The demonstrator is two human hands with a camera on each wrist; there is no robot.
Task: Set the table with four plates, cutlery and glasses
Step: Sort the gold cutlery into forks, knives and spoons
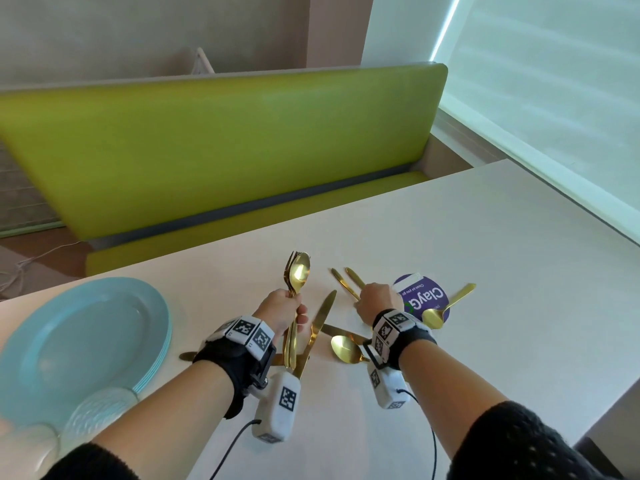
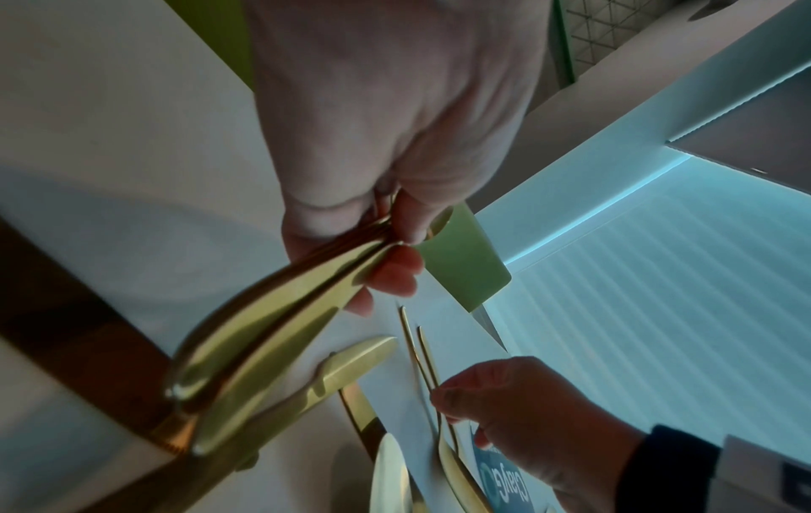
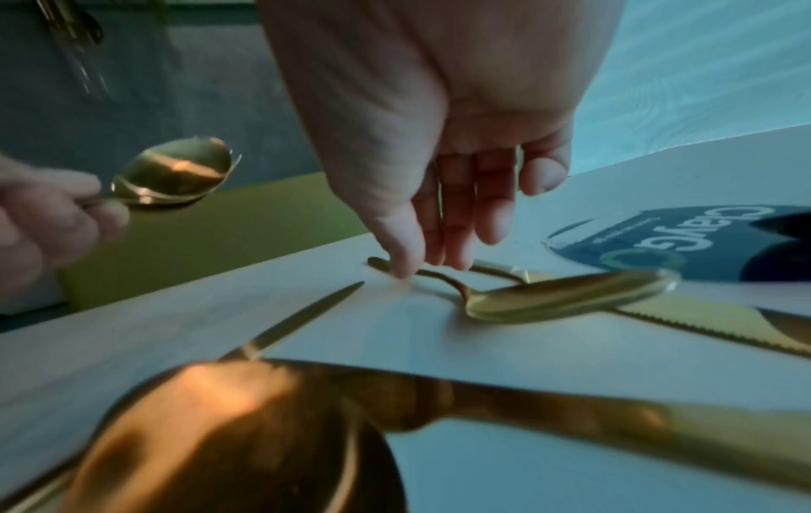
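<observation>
My left hand (image 1: 294, 306) grips a bundle of gold cutlery (image 1: 298, 273), a spoon and forks, held upright above the white table (image 1: 485, 237). The wrist views show the same bundle (image 2: 263, 329) (image 3: 175, 173). My right hand (image 1: 375, 299) reaches down over two gold handles (image 1: 346, 282) lying on the table. Its straight fingers (image 3: 456, 225) and thumb tip touch one handle (image 3: 382, 264). A gold knife (image 1: 322, 315) lies between the hands and a gold spoon (image 1: 346, 348) by my right wrist. A stack of light blue plates (image 1: 83, 337) sits at the left.
A ribbed clear glass (image 1: 100, 410) stands at the front left beside the plates. Another gold spoon (image 1: 446, 306) lies partly on a round purple sticker (image 1: 433, 292). A green bench (image 1: 225, 143) runs behind the table's far edge. A window blind is at the right.
</observation>
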